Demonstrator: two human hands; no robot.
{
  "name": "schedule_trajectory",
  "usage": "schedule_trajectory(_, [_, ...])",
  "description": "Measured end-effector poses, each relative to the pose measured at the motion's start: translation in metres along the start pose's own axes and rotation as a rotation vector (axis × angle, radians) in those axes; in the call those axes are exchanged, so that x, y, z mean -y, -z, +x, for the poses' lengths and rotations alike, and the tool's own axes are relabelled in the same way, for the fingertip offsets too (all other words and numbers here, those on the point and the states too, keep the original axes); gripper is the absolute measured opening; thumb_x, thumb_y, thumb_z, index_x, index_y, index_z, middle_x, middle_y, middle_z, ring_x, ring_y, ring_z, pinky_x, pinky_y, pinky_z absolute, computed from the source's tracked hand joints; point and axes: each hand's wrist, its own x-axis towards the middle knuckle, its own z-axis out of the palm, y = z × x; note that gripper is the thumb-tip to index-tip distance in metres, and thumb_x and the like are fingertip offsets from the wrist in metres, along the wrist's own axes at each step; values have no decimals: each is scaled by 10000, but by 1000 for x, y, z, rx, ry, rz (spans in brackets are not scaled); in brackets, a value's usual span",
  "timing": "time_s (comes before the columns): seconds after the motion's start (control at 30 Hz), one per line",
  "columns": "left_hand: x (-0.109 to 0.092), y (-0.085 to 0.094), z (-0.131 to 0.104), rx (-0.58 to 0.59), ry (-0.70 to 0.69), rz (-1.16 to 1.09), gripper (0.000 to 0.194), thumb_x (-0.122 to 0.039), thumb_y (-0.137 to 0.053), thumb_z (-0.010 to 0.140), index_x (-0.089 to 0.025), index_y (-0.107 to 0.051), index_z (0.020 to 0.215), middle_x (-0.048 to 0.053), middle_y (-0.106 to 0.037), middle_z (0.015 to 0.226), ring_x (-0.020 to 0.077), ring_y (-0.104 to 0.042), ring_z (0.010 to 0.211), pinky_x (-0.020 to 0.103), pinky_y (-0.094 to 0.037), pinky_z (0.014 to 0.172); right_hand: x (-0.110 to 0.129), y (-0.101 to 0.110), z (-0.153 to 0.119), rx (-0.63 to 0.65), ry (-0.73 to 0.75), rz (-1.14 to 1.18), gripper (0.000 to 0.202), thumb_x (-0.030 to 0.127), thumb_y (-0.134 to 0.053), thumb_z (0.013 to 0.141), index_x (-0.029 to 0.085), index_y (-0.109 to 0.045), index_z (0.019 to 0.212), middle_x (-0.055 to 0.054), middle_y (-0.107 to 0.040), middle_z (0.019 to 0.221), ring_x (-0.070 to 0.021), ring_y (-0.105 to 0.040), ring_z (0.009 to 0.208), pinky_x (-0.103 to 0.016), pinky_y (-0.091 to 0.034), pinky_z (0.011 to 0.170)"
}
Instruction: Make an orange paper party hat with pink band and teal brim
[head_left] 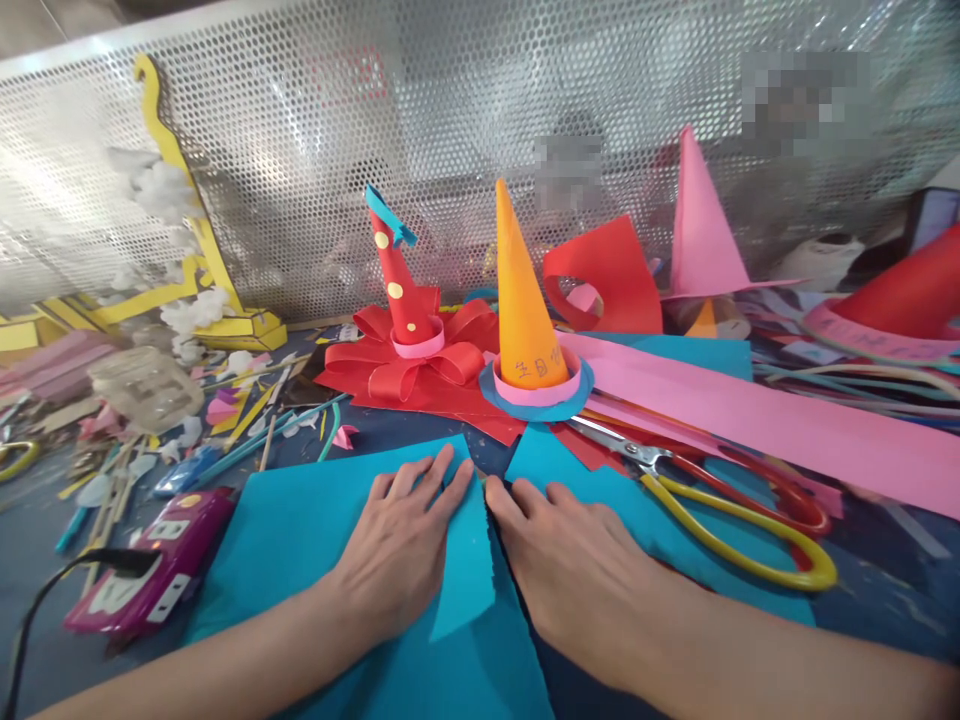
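Note:
A large sheet of blue paper (292, 540) lies in front of me, its right edge ragged. Along that edge a lighter blue flap (471, 575) lies over the sheet. My left hand (409, 540) presses on the sheet and flap with its fingers stretched out. Just right of the ragged edge, my right hand (566, 555) rests with fingers curled under; whatever they hold is hidden. Another blue piece (592, 490) extends beneath and beyond that hand. Scissors with red and yellow handles (645, 457) lie to its right, blades pointing away to the left.
Beyond my hands stand an orange paper cone hat (529, 310) and a dotted red one (405, 290). A pink strip (750, 410) lies at right. A purple glue gun-like device (161, 560) with a cord, a jar (146, 390) and scraps lie left. A perforated metal panel (450, 130) closes the back.

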Motion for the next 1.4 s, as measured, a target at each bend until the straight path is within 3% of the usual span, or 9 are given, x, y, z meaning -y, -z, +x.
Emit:
schedule_trajectory(0.23, [2, -5, -1, -14, -23, -12, 682, -234, -438, 874, -307, -218, 1515, 32, -249, 1594, 306, -347, 1343, 505, -367, 1019, -5, 6, -3, 56, -47, -19, 549, 83, -426, 838, 219, -421, 1370, -73, -626, 1094, -282, -602, 890, -339, -220, 533])
schedule_trajectory(0.53, [-3, 8, 1, 25, 58, -111, 654, -154, -334, 909, -337, -187, 1519, 9, -228, 1599, 259, -372, 1352, 499, -365, 1042, -14, 3, -19, 94, 13, -14, 595, 146, -449, 841, 230, -366, 1424, -89, -632, 1108, -302, -611, 903, -332, -295, 542])
schedule_trajectory(0.83, [-5, 16, 1, 19, 119, -191, 620, -141, -297, 919, -378, -266, 1491, -6, -302, 1572, 253, -442, 1306, 505, -382, 1041, -13, 9, -28, 71, 44, 5, 583, 160, -458, 821, 236, -412, 1397, -101, -651, 1116, -314, -623, 895, -347, -360, 549])
schedule_trajectory(1.2, [-5, 10, 2, -15, 121, -171, 605, -147, -311, 940, -419, -270, 1479, -28, -329, 1560, 243, -448, 1302, 499, -389, 1035, -8, 9, 15, -73, 63, 17, 403, 177, -419, 912, 191, -463, 1313, -84, -642, 1032, -258, -611, 853, -323, -315, 528])
schedule_trajectory(1.4, [-2, 5, 2, -33, 68, -132, 689, -128, -386, 884, -408, -232, 1494, -12, -314, 1567, 253, -424, 1310, 481, -394, 1024, -7, 6, 14, -38, 19, -8, 407, 185, -408, 921, 225, -453, 1324, -86, -643, 1021, -273, -612, 864, -316, -322, 533])
